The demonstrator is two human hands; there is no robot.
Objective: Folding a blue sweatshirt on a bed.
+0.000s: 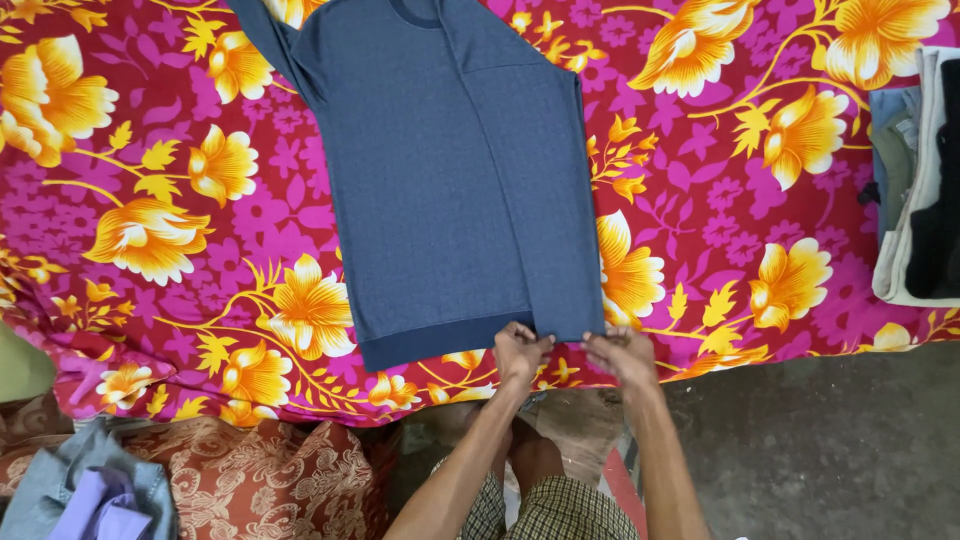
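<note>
A blue-grey sweater (440, 180) lies flat on a bed covered by a magenta sheet with yellow flowers (180, 200). Its right side is folded inward, forming a straight edge down the right. My left hand (520, 352) pinches the bottom hem near the fold. My right hand (622, 350) grips the hem's lower right corner. Both hands are at the bed's near edge. The left sleeve runs off toward the top left.
A stack of folded clothes (915, 180) sits at the bed's right edge. Crumpled denim and lilac garments (90, 490) lie at the lower left on a red patterned fabric (270, 480). Grey concrete floor (820, 440) is at the lower right.
</note>
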